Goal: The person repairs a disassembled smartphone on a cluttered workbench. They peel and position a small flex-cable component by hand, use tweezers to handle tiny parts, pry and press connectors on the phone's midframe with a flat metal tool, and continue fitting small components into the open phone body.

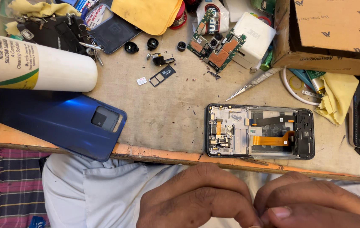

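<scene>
I am looking down over the bench, and I am taking the opened black smartphone frame with its orange flex cables (260, 131) as my landmark. Both hands are working below it, off the table edge and over the lap. My left hand (194, 196) and right hand (315, 200) are meeting fingertip to fingertip, pinching together as if around something very small, but I cannot tell what, if anything, is sitting between them; it is hidden at the bottom edge of the view.

The phone frame is lying flat, insides up, near the orange-edged wooden table rim (154, 154), probably so its connectors are staying within easy reach. Well to its left, the glossy blue phone back cover (57, 120) is resting partly over the rim, set aside out of the way. Above the frame, the green and copper circuit board (216, 46) is leaning on a white square charger block (254, 40), and slim metal tweezers (251, 84) are lying just above the frame. Up and to the left, a small black card tray (162, 76) is lying apart, with a white cylindrical cleaner bottle (36, 67) farther left on its side.
</scene>
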Demonstrator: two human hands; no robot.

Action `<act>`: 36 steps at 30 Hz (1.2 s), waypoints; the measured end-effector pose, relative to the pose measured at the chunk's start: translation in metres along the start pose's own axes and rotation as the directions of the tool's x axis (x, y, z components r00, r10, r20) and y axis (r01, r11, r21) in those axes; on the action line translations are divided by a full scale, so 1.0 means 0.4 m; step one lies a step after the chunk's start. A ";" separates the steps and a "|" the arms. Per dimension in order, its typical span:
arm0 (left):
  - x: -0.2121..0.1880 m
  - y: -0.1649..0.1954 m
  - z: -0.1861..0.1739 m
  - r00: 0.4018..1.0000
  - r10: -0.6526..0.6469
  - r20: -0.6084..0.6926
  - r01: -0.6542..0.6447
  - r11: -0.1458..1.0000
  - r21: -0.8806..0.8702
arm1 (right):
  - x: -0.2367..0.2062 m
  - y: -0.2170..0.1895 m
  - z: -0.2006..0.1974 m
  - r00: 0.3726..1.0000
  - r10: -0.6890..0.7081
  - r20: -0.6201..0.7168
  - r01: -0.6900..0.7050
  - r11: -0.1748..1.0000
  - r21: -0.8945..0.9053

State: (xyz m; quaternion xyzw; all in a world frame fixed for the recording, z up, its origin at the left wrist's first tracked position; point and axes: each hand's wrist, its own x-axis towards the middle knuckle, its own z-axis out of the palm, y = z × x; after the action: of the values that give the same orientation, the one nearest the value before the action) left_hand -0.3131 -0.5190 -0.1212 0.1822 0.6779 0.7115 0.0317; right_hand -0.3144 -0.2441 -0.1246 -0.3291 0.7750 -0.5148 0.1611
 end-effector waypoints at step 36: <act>-0.066 0.007 -0.053 0.998 -0.057 -0.007 0.057 0.995 -0.077 | -0.053 0.031 0.082 0.700 0.714 -0.002 -0.685 0.671 0.284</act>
State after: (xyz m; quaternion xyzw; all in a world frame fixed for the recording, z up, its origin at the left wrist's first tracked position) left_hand -0.2943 -0.5473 -0.1244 0.1581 0.6550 0.7368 0.0557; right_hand -0.2838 -0.2492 -0.1513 0.0471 0.7746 -0.5287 0.3439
